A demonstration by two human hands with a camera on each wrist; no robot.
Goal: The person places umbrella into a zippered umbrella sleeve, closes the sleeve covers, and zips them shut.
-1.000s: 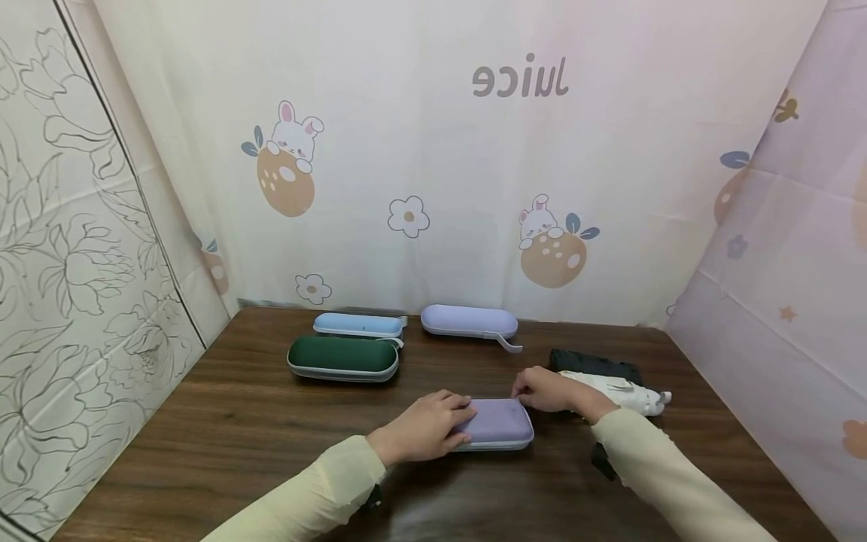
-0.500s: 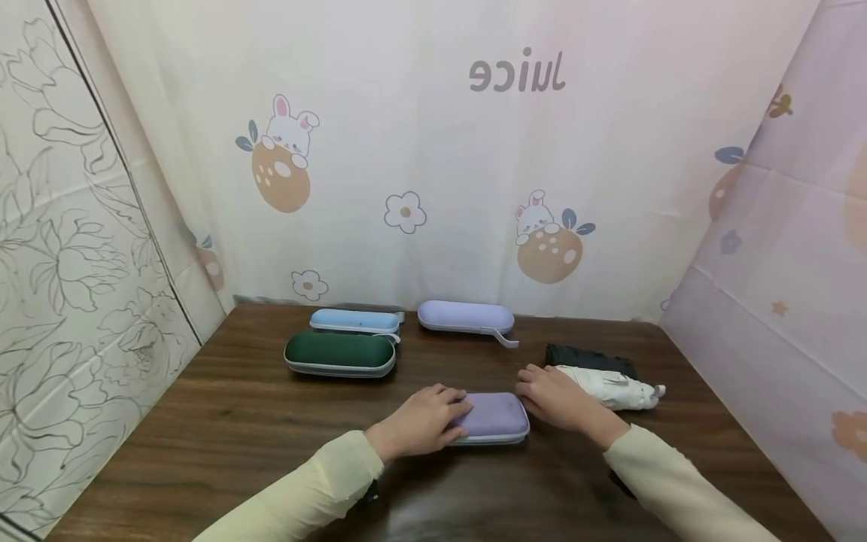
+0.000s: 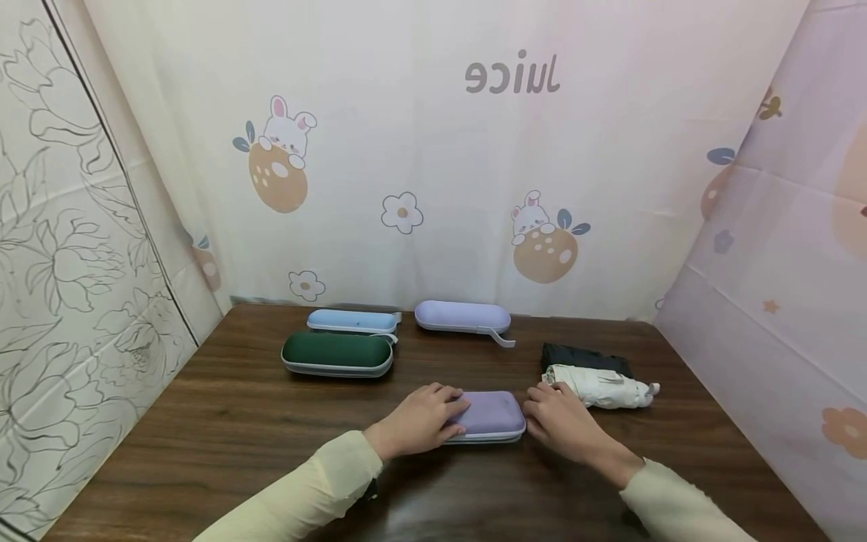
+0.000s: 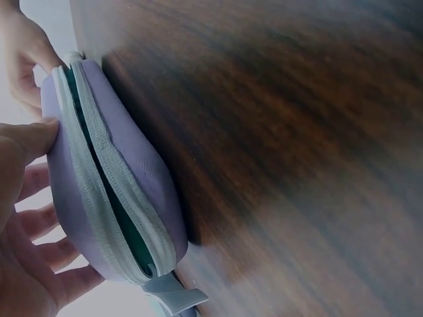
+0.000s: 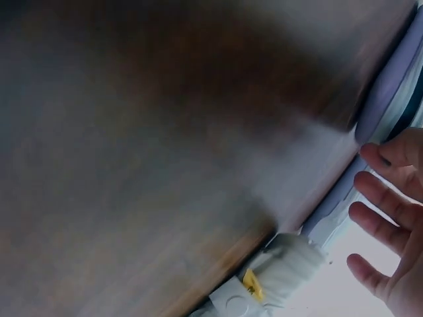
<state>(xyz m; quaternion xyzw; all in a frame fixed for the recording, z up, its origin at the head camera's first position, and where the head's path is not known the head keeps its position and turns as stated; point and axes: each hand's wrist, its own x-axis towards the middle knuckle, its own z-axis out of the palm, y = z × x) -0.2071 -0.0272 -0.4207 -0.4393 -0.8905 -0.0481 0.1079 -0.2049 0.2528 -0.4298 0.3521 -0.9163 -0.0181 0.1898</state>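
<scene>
Currently, the purple case (image 3: 497, 412) lies flat near the middle of the dark wood table (image 3: 223, 452), between both hands. Left hand (image 3: 416, 421): holds the case at its left part, thumb at the near side, fingers spread over the lid. Right hand (image 3: 558, 421): at the case's right end; thumb and forefinger pinch narrowly at the zip (image 4: 89, 191), remaining fingers loosely bent and apart. Pull itself hidden by the fingers. Left wrist view shows the zip parted along the near side, with a dark green interior (image 4: 135, 247) visible in the gap. Elsewhere: dark green case (image 3: 337, 351) in front of a light blue case (image 3: 352, 319), back left; lavender case (image 3: 463, 314) near the back edge; white rolled bundle (image 3: 606, 388) in front of a black bundle (image 3: 585, 360), right.
</scene>
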